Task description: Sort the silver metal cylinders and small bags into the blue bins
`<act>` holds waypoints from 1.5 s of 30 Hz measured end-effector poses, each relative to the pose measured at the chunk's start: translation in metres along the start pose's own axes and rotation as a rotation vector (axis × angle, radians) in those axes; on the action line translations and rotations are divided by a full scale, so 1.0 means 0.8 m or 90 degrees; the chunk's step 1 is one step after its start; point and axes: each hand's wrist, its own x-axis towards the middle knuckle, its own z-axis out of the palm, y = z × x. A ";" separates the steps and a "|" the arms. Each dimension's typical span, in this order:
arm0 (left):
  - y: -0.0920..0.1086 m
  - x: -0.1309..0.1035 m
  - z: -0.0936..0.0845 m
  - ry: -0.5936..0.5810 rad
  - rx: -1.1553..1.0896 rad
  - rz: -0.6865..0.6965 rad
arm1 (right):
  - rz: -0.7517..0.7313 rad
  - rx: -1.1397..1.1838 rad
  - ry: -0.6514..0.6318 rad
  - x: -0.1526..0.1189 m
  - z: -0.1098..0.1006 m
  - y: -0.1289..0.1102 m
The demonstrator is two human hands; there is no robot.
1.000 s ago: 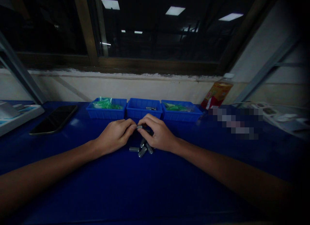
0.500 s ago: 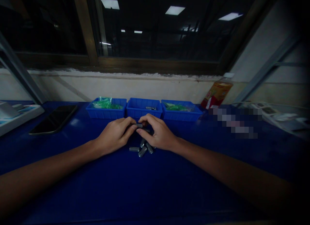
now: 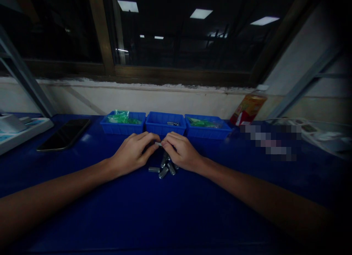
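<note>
Between my two hands is a small silvery metal piece [image 3: 158,144], its ends covered by fingers. My left hand [image 3: 135,152] pinches its left end between thumb and forefinger. The thumb and fingertips of my right hand [image 3: 180,151] close on the other end. Just below, several short shiny metal cylinders [image 3: 163,172] lie loose on the blue tabletop [image 3: 154,211], some partly hidden by my right hand. Behind my hands, the middle blue bin [image 3: 162,128] holds a few similar metal pieces [image 3: 172,123].
Left and right blue bins [image 3: 123,129] [image 3: 207,132] contain green plastic packets. A phone [image 3: 64,135] and a white power strip [image 3: 24,132] lie at left. A bottle [image 3: 249,108] leans by the wall at right, near cables [image 3: 316,132].
My right fingers have closed in over the metal piece, so less of it shows, and it now sits tilted. The whole view has shifted slightly.
</note>
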 end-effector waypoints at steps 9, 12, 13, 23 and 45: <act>0.001 0.002 -0.005 -0.048 0.024 -0.027 | -0.007 0.037 0.006 -0.001 0.000 -0.004; 0.001 0.002 -0.004 -0.052 -0.007 -0.042 | -0.012 0.031 0.008 0.000 0.000 -0.004; 0.001 0.001 -0.003 -0.046 -0.021 -0.046 | -0.005 0.031 0.012 0.000 0.000 -0.003; 0.001 -0.001 -0.001 -0.013 -0.040 -0.011 | 0.028 0.055 0.001 0.000 0.000 -0.001; 0.002 -0.001 -0.002 -0.014 -0.017 -0.033 | 0.034 0.060 0.004 -0.001 0.000 0.000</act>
